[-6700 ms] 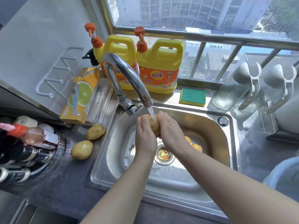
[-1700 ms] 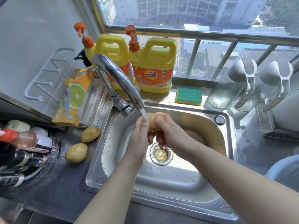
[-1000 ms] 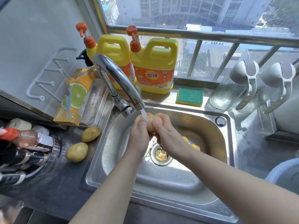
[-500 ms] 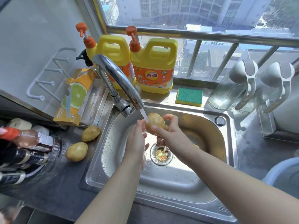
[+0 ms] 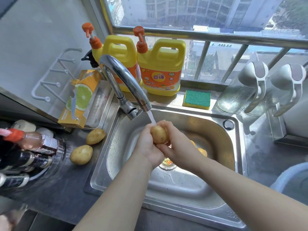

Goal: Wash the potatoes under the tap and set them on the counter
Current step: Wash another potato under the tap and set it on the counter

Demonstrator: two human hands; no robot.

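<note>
A yellow-brown potato (image 5: 159, 134) sits under the running stream of the chrome tap (image 5: 126, 82), above the steel sink (image 5: 183, 185). My left hand (image 5: 146, 145) cups it from the left and below. My right hand (image 5: 176, 144) grips it from the right, fingers curled over its top. Two potatoes lie on the dark counter left of the sink, one nearer the wall (image 5: 95, 136) and one closer to me (image 5: 81, 154). More potatoes (image 5: 202, 151) lie in the sink bowl, mostly hidden behind my right hand.
Two yellow detergent jugs (image 5: 162, 69) and a green-yellow sponge (image 5: 197, 99) stand on the sill behind the sink. An orange lime-print box (image 5: 80, 99) leans at the left. Bottles (image 5: 25, 147) crowd the counter's left edge. Glass jugs (image 5: 241, 90) stand at the right, a pale basin (image 5: 293, 182) below them.
The potato has come down a little into both palms under the stream. My left hand has closed in against it, where half a second ago only my right hand held it up.
</note>
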